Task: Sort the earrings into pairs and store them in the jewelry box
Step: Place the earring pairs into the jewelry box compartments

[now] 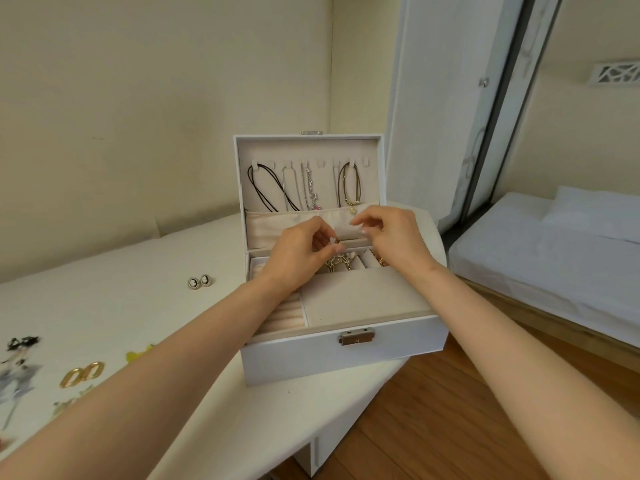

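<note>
Over the box (294,358), my left hand (294,261) pinches an earring (335,240); right hand (398,240) curls near, hold unclear. Next: seat it gently.

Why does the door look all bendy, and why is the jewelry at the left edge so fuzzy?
Head view: the wide-angle lens bows the door frame near the right edge; the earrings at the far left edge look smeared, while the jewelry box in the middle is sharp; the light is soft, no glare.
</note>
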The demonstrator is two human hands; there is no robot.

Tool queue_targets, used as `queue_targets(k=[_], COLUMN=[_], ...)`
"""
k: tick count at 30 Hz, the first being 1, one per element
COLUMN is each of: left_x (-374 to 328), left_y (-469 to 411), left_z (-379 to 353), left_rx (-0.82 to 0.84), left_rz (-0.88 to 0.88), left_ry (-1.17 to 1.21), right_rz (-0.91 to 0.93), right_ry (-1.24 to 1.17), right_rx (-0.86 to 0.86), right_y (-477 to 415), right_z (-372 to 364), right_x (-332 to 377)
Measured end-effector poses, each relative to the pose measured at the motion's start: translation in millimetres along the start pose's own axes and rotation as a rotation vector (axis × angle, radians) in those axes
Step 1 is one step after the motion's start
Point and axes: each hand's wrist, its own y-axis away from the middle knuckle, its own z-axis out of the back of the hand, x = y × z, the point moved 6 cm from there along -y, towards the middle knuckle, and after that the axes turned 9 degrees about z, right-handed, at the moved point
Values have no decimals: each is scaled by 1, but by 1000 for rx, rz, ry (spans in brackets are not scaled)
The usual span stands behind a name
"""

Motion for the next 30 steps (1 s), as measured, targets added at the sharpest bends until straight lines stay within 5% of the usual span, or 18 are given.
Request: queue_targets(k=[4,8,17,30], left_x=[1,4,1,-3], left_y=[-1,-3,-1,-2], left_z=[2,6,3,0], left_rx=[-34,-54,-14,20], left_rz=[7,67,-8,-63], left_ry=[41,161,117,53], right_rz=[72,114,-20,25], right_ry=[-298,-294,-249,-518], right_rx=[107,236,-13,85], right_y=[7,12,5,9], right_z=[-3,-13,4,-3], right_x=[22,33,9,21])
